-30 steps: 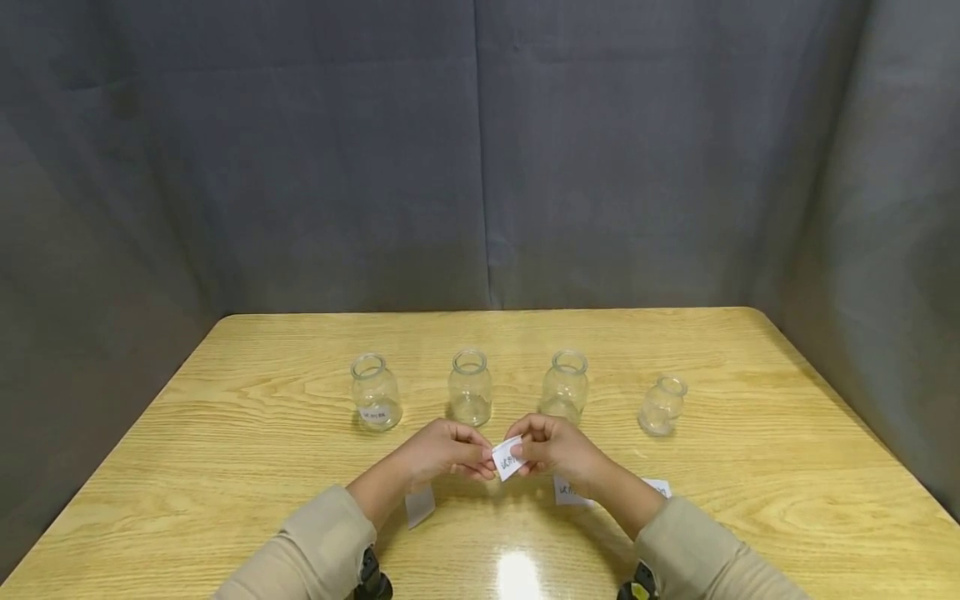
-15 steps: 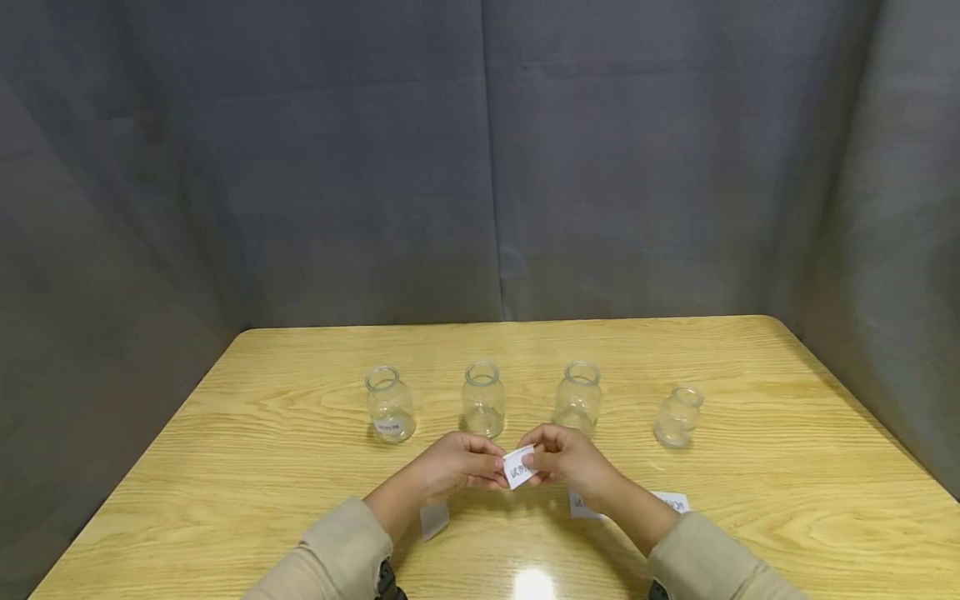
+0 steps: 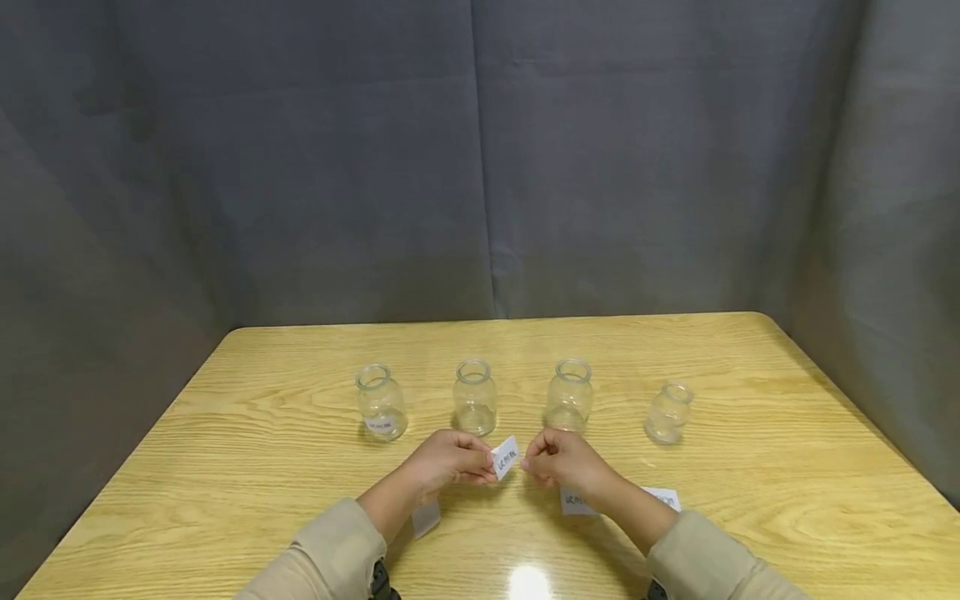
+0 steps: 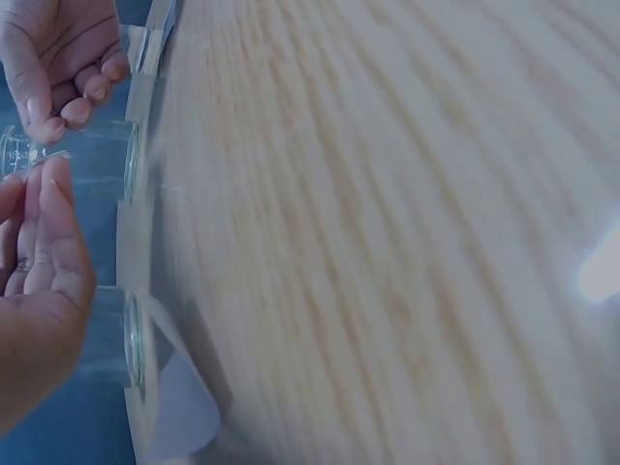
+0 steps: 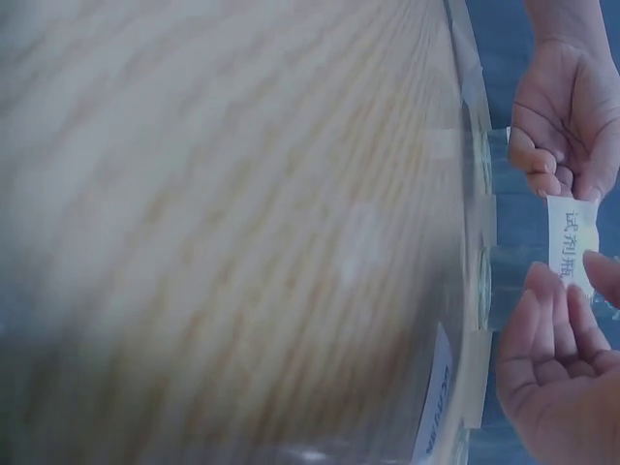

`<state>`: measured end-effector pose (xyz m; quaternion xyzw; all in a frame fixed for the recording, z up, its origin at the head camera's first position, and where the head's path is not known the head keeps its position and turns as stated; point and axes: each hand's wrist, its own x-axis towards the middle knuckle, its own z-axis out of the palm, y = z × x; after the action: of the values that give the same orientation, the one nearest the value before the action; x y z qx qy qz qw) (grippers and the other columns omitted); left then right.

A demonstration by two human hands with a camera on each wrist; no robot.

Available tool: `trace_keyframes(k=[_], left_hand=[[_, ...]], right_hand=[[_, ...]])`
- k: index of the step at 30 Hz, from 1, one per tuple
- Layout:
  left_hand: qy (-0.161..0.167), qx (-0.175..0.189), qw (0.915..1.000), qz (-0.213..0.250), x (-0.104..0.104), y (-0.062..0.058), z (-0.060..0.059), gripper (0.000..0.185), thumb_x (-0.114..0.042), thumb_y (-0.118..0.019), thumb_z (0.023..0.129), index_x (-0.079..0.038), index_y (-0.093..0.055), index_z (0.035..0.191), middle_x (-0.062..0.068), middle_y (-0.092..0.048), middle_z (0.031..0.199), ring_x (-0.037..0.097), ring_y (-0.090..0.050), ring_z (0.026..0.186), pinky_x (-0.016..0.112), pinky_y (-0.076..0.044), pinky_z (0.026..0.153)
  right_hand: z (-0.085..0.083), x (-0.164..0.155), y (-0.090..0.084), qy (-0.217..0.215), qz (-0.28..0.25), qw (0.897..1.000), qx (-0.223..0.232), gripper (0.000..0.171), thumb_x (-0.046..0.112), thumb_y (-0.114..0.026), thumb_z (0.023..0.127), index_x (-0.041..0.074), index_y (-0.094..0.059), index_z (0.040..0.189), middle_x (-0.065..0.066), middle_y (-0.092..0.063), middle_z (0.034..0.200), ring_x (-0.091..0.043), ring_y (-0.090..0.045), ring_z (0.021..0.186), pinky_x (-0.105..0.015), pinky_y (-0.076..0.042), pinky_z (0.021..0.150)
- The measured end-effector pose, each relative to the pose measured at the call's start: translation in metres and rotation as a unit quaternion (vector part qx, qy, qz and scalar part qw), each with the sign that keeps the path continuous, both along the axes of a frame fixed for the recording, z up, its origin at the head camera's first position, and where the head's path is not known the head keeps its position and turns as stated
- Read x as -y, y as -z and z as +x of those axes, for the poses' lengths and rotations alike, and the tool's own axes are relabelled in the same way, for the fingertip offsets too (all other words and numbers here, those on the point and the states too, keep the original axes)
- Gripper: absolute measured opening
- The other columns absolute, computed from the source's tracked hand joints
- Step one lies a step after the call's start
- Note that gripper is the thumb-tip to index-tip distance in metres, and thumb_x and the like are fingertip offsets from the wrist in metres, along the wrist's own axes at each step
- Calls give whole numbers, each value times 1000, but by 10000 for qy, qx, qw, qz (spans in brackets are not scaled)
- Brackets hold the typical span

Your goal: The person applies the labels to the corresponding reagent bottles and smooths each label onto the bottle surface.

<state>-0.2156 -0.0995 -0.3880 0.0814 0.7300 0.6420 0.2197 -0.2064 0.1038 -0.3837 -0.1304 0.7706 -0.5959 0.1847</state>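
Note:
A small white label (image 3: pixel 506 457) with handwritten characters is pinched at its left edge between the thumb and fingers of my left hand (image 3: pixel 452 460). Just right of it, my right hand (image 3: pixel 567 462) has curled fingers, thumb and index tips close together; nothing shows between them. A narrow gap parts these fingertips from the label in the head view. In the right wrist view the label (image 5: pixel 572 237) spans the space between both hands. Behind the hands stand the middle glass jar (image 3: pixel 474 400) and another glass jar (image 3: pixel 568 392), whose base the right hand partly covers.
On the left stands a glass jar (image 3: pixel 381 400) with a white label low on its front. A smaller jar (image 3: pixel 667 412) stands at the right. White paper pieces lie beside the left wrist (image 3: pixel 426 518) and under the right forearm (image 3: pixel 576 502). Grey curtains surround the wooden table (image 3: pixel 300 367).
Both hands had their fingers on the label; now the right fingertips have drawn off to the right. The label stays in the left hand, tilted up more. The head view has shifted slightly.

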Motion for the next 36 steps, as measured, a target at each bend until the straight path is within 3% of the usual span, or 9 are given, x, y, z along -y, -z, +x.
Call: trace_keyframes(k=[10,16,24,31,36], left_hand=[[58,20,9999,87,-2,-3,0,14,-8,-61,85,5,-61,88,-2,-64,71,10,-63,70,30,-54,75],[195,-15,9997,118,-3,-3,0,12,-9,-61,85,3,-60,86,-2,-63,74,10,-61,73,30,-53,78],[187,-122,9998,1,2,-5,-1,12,-4,-57,85,8,-57,87,1,-57,76,8,-58,70,24,-52,72],[-10,-103,9999,79,6,-5,0,7,-2,-55,83,4,-52,85,3,-53,81,11,-54,70,23,-50,68],[112,-89,9999,66,3,-3,1,6,-4,-55,82,1,-52,82,4,-53,83,12,-54,71,23,-49,67]], right_hand=[[-3,14,3,-428,-41,9986,-298,30,9,-66,81,-7,-50,101,-4,-53,81,-13,-51,73,-30,-49,70],[-2,16,4,-422,-99,9984,-356,30,9,-65,81,-7,-50,101,-4,-53,81,-14,-50,73,-29,-48,69],[-4,20,4,-227,-368,9986,-300,20,-2,-58,82,-9,-52,100,-2,-53,78,-12,-53,72,-30,-52,72],[-6,16,4,-321,-628,9972,-240,30,-4,-55,82,-10,-50,112,-1,-49,77,-12,-50,71,-23,-49,69],[-5,4,6,-362,-618,9974,-78,35,-6,-52,82,-12,-49,116,-6,-50,85,-14,-50,77,-25,-50,72]])
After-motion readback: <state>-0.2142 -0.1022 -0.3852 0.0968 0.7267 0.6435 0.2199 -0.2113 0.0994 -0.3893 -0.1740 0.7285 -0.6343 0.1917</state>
